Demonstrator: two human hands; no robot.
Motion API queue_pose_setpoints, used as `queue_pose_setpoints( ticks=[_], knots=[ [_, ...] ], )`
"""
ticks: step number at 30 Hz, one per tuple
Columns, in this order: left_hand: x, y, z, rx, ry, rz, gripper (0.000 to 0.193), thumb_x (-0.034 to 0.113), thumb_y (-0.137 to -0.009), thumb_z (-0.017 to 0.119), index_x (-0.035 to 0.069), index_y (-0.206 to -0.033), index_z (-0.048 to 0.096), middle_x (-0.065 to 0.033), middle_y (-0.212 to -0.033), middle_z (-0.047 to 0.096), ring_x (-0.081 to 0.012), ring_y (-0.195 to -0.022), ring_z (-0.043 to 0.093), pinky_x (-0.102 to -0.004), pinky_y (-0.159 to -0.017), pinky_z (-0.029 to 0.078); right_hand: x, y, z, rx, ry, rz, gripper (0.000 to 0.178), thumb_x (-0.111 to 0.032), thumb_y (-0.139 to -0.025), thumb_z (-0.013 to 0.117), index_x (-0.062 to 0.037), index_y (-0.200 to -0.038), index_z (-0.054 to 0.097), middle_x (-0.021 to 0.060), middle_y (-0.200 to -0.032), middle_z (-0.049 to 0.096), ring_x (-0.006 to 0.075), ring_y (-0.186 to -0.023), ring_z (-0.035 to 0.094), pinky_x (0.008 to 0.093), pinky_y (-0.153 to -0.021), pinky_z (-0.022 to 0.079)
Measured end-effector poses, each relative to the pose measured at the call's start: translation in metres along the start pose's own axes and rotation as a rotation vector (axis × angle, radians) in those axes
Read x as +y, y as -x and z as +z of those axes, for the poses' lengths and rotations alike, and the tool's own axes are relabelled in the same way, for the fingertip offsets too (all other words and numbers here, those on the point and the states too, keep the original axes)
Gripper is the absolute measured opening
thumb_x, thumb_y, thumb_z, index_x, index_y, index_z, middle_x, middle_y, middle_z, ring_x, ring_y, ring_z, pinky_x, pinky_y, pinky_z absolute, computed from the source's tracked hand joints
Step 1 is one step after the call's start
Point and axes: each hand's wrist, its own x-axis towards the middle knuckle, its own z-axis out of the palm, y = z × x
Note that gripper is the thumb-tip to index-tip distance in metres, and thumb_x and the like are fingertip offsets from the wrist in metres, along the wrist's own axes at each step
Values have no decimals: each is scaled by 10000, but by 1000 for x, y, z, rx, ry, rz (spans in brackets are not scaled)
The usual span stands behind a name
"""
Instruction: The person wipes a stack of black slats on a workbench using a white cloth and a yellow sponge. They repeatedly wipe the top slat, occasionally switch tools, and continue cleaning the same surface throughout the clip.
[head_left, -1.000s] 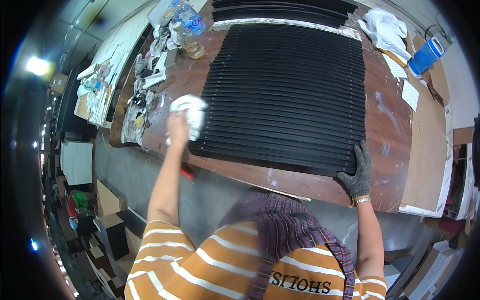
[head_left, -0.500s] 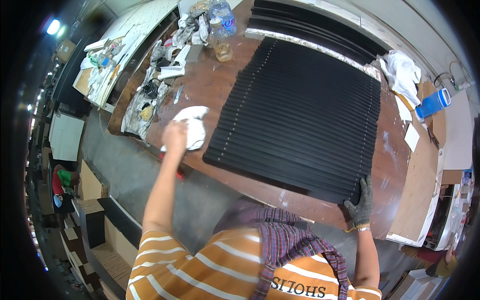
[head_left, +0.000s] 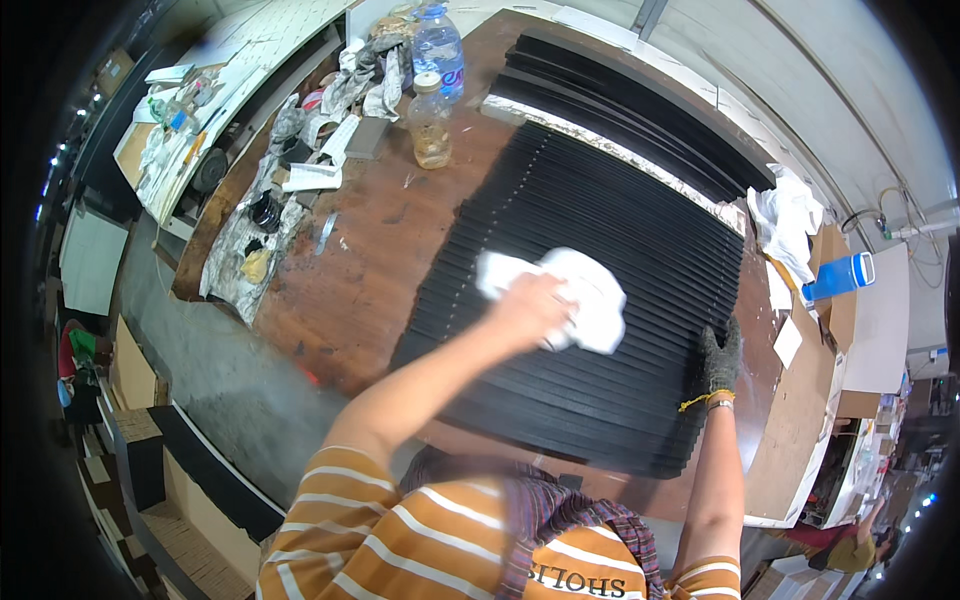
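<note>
Black slats point(head_left: 600, 410) lie side by side in a large flat panel on the brown table. My bare left hand point(head_left: 535, 308) presses a white cloth point(head_left: 590, 295) onto the middle of them, fingers closed round it and slightly blurred. At the panel's right edge rests my right hand point(head_left: 721, 355) in a dark grey knitted glove with a yellow cuff. Its thumb stands apart from the fingers, which lie along the slat ends. A speckled pale bar point(head_left: 620, 155) crosses behind the panel, and more black strips point(head_left: 640, 110) are stacked beyond it.
A bottle of brownish liquid point(head_left: 430, 125) and a clear water bottle point(head_left: 438, 50) stand at the far left. Soiled rags point(head_left: 375, 85) lie beside them. On the right are a white cloth heap point(head_left: 785, 215), a blue bottle point(head_left: 840, 277) and cardboard point(head_left: 790, 430).
My left hand has carried the white cloth from the table's left edge onto the slats. The right hand has slid farther up the panel's right edge. The view has shifted.
</note>
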Motion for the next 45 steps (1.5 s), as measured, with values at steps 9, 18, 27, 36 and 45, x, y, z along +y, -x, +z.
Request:
queue_pose_setpoints(
  ticks=[9,18,27,36,45],
  knots=[
    [-195,-35,-72,516,855,-493,438,-33,-1014,517,-78,-1447,560,-150,-1249,715,-197,-1092,692,-290,-946,532,39,-37,11,-79,-244,251,781,-295,-961,749,-6,-1592,393,171,-1587,495,295,-1427,496,383,-1195,366],
    [-95,-61,-83,691,121,-313,263,106,-972,651,-28,-1178,744,-200,-1123,770,-284,-1001,752,-416,-906,569,-37,-18,14,36,319,139,696,-372,-1011,634,-67,-1592,403,203,-1573,502,389,-1441,478,472,-1186,384],
    [3,-123,49,36,-308,687,352,176,-865,661,153,-1209,733,-96,-1122,714,-295,-1076,663,-494,-963,500,-72,-10,10,57,405,230,733,-395,-1000,650,-49,-1592,391,233,-1513,536,398,-1392,510,468,-1164,409],
    [-75,-212,-15,596,-459,6,466,145,-891,671,147,-1356,699,-222,-1367,640,-368,-1249,601,-482,-1020,503,-76,-10,8,19,322,250,745,-385,-1005,624,-39,-1605,348,244,-1548,483,405,-1421,483,466,-1168,417],
    [201,-273,279,-300,393,693,332,97,-925,671,155,-1238,766,-141,-1253,712,-371,-1197,647,-458,-1062,494,-72,-15,5,-126,284,297,736,-400,-991,634,23,-1551,411,287,-1512,515,433,-1401,492,475,-1162,403]
  ],
)
